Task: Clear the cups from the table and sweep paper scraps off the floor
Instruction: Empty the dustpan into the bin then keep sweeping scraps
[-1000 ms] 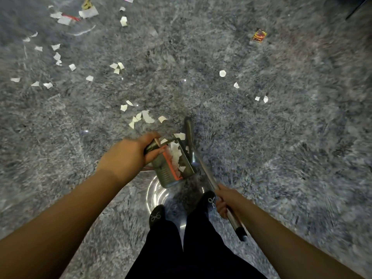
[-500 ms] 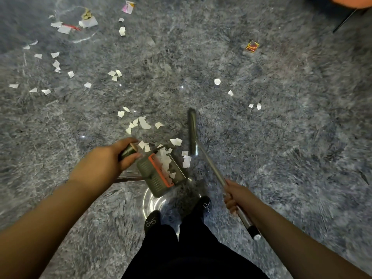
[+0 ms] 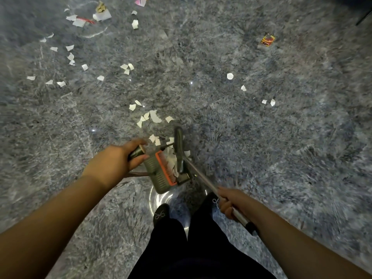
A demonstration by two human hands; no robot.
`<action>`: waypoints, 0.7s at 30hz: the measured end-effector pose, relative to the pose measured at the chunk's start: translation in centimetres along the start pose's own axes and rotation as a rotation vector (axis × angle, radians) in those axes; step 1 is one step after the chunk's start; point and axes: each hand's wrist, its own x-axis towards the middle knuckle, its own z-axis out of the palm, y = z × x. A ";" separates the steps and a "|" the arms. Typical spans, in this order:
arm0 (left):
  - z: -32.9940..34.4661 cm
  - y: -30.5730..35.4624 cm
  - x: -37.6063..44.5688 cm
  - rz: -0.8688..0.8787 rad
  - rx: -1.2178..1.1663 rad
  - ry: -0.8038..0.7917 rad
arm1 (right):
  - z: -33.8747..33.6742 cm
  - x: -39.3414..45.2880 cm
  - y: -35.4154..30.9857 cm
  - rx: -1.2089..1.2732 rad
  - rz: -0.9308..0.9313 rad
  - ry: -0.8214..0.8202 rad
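Grey speckled floor [image 3: 261,148], glossy. L hand [image 3: 112,164] wrapped round dustpan handle [image 3: 136,153]; olive dustpan [image 3: 159,174] w/ orange comb edge sits near the feet, white scraps inside. R hand [image 3: 233,202] clamped on metal broom pole [image 3: 203,178]; broom head [image 3: 179,152] touching pan's right side. More paper scraps [image 3: 149,117] just beyond pan, others scattered far left. Red wrapper [image 3: 267,40] far right.

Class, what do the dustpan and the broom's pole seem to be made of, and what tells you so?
Dustpan: probably moulded plastic, matte grey-green with an orange toothed strip and ribbed slots. Broom pole: likely metal, silvery and smooth with a light sheen, ending in a black cap; painted plastic cannot be ruled out.
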 end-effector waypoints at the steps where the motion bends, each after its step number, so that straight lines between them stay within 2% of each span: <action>1: -0.1 -0.4 -0.5 -0.002 -0.004 0.012 | 0.3 -0.1 0.6 -0.019 -0.006 0.006; 8: 0.6 -0.6 -0.8 0.001 0.055 -0.003 | 0.8 -2.8 2.3 -0.127 -0.111 0.053; 13: 0.6 -0.5 -1.7 -0.002 0.005 -0.028 | 0.5 -4.3 1.3 -0.192 -0.240 0.121; 21: 0.9 -0.2 -1.6 -0.024 0.008 -0.033 | 1.0 -1.3 -0.3 -0.322 -0.307 0.270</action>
